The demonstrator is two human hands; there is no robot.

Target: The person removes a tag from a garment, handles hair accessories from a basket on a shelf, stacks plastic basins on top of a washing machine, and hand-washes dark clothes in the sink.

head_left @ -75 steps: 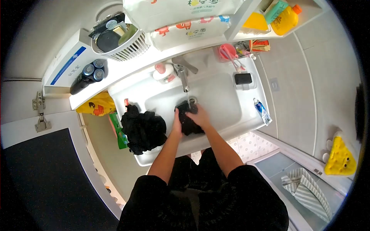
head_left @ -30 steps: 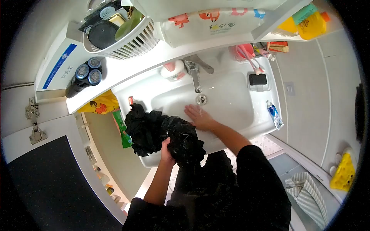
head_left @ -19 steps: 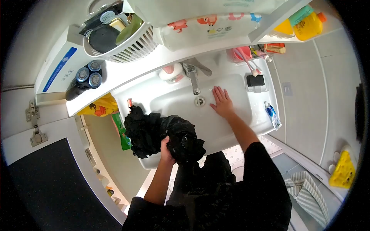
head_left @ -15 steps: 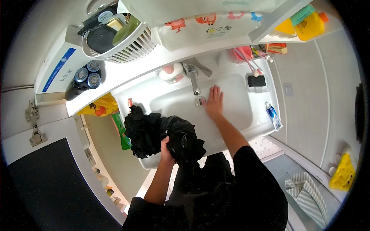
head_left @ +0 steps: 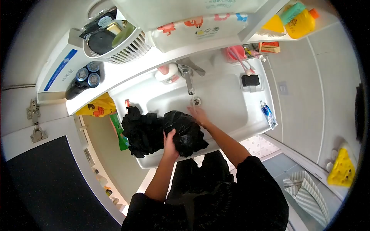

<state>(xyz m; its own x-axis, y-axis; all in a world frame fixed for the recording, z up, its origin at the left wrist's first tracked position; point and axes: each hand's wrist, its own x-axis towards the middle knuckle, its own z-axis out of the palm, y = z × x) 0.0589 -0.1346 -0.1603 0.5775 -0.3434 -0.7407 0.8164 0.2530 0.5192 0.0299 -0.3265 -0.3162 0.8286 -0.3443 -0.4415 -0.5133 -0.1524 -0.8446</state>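
Note:
My left hand (head_left: 170, 144) grips a bunched, shiny black plastic bag (head_left: 185, 133) over the front left of the white sink (head_left: 227, 111). The bag's left part (head_left: 142, 131) looks ruffled and more matte, and it hangs over the sink's left rim. My right hand (head_left: 197, 115) is low in the basin, just in front of the drain (head_left: 196, 101), beside the bag. Its fingers are stretched out with nothing visible in them. Above the drain stands the metal faucet (head_left: 189, 79). What is inside the bag is hidden.
Behind the faucet runs a shelf with a white basket (head_left: 127, 48) and an electric shaver (head_left: 86, 77). A soap bottle (head_left: 166, 73), a pink cup (head_left: 235, 53), a black soap bar (head_left: 250, 80) and a toothpaste tube (head_left: 268, 113) stand round the sink. An open cabinet door (head_left: 50, 173) is at left.
My right hand has drawn back from lying flat right of the drain toward the bag at the left. The bag in my left hand has turned slightly. The view has shifted a little.

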